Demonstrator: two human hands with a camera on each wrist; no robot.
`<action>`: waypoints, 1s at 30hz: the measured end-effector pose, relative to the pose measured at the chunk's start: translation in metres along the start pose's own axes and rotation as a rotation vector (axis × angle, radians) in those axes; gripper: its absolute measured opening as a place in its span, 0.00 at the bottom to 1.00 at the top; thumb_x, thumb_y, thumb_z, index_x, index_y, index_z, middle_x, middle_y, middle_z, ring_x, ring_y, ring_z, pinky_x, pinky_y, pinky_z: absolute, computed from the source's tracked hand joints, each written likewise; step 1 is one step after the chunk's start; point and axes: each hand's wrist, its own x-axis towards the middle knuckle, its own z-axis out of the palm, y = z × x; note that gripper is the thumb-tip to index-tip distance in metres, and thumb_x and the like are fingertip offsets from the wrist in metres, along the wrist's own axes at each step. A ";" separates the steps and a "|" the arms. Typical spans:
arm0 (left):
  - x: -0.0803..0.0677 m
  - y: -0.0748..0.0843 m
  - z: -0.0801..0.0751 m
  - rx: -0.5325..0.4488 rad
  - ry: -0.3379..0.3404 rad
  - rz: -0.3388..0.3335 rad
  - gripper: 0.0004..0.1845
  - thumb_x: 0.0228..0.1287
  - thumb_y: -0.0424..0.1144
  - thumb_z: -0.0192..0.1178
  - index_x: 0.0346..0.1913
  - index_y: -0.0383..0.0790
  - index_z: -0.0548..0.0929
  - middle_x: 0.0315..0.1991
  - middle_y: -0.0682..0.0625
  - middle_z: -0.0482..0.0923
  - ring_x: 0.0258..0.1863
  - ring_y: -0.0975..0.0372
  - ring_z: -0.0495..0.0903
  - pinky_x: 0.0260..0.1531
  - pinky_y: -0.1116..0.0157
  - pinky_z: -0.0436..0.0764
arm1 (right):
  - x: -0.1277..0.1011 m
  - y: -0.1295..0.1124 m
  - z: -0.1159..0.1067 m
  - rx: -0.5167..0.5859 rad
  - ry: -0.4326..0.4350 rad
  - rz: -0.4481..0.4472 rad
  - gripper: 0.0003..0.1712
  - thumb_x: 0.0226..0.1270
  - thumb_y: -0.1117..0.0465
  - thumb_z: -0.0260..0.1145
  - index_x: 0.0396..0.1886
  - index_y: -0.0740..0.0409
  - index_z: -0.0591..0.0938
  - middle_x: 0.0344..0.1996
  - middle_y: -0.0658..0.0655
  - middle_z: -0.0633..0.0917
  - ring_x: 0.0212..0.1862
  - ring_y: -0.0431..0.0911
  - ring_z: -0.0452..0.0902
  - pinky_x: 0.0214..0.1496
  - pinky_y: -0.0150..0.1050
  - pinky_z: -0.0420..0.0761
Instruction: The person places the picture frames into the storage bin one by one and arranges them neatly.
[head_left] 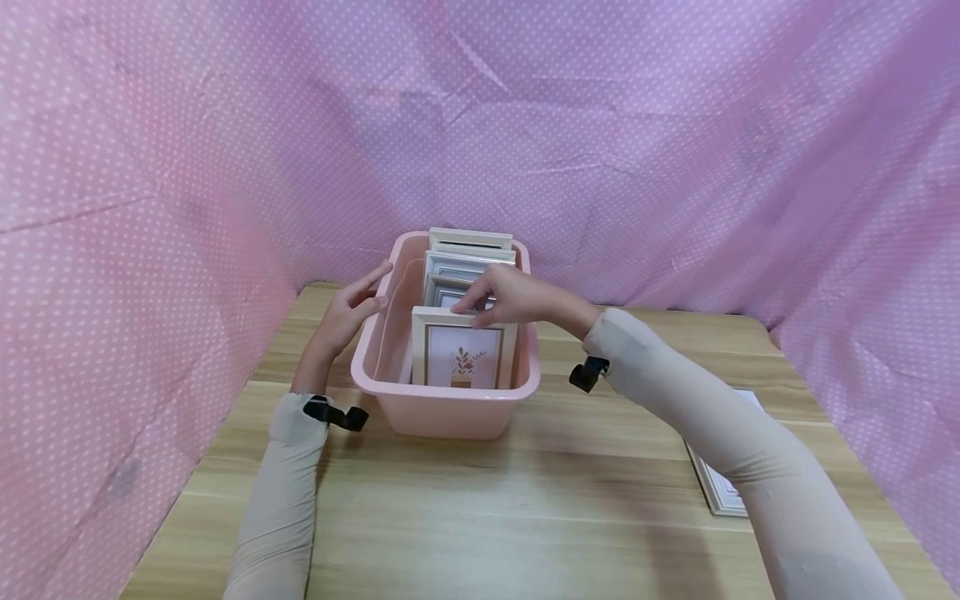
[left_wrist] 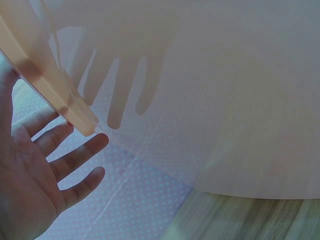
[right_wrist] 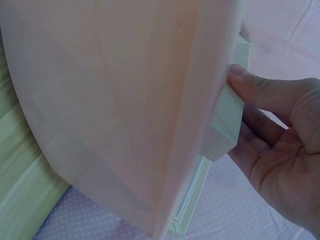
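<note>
A pink plastic bin stands on the table with several picture frames upright inside it. My right hand pinches the top edge of the front picture frame, a cream one with a potted plant print. In the right wrist view, the thumb lies on one side of that frame and the fingers on the other. On the left, my left hand touches the bin's outer rim with its fingers spread and fairly straight. The left wrist view has these fingers beside the rim.
Behind the held one, more white and cream frames stand in a row toward the bin's back. Another white frame lies on the wooden table at right, partly hidden by my right sleeve. Pink dotted cloth hangs around the table.
</note>
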 end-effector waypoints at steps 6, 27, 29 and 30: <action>-0.003 0.008 0.001 0.009 0.006 -0.024 0.27 0.67 0.33 0.52 0.69 0.42 0.65 0.72 0.49 0.56 0.54 0.64 0.73 0.46 0.74 0.74 | 0.002 0.001 0.001 0.019 -0.009 -0.028 0.16 0.52 0.71 0.70 0.43 0.62 0.85 0.37 0.57 0.88 0.34 0.43 0.81 0.40 0.43 0.80; -0.004 0.005 0.003 0.014 0.012 -0.016 0.27 0.66 0.36 0.53 0.69 0.45 0.65 0.72 0.51 0.57 0.55 0.65 0.73 0.46 0.74 0.75 | 0.004 0.012 0.001 0.063 0.005 0.014 0.15 0.53 0.71 0.70 0.42 0.60 0.86 0.35 0.56 0.88 0.28 0.42 0.78 0.31 0.28 0.76; -0.003 0.000 0.002 0.015 0.012 -0.006 0.27 0.67 0.37 0.53 0.69 0.47 0.66 0.72 0.52 0.58 0.55 0.65 0.73 0.46 0.74 0.75 | 0.004 0.012 0.001 0.078 0.000 0.022 0.15 0.53 0.71 0.70 0.42 0.61 0.86 0.36 0.56 0.88 0.29 0.42 0.79 0.32 0.28 0.78; -0.003 0.000 0.002 0.018 0.013 -0.001 0.27 0.67 0.38 0.53 0.69 0.47 0.66 0.72 0.53 0.58 0.55 0.65 0.73 0.46 0.74 0.75 | 0.004 0.012 0.001 0.082 -0.002 0.026 0.15 0.53 0.71 0.69 0.43 0.61 0.86 0.36 0.57 0.88 0.30 0.43 0.80 0.33 0.29 0.79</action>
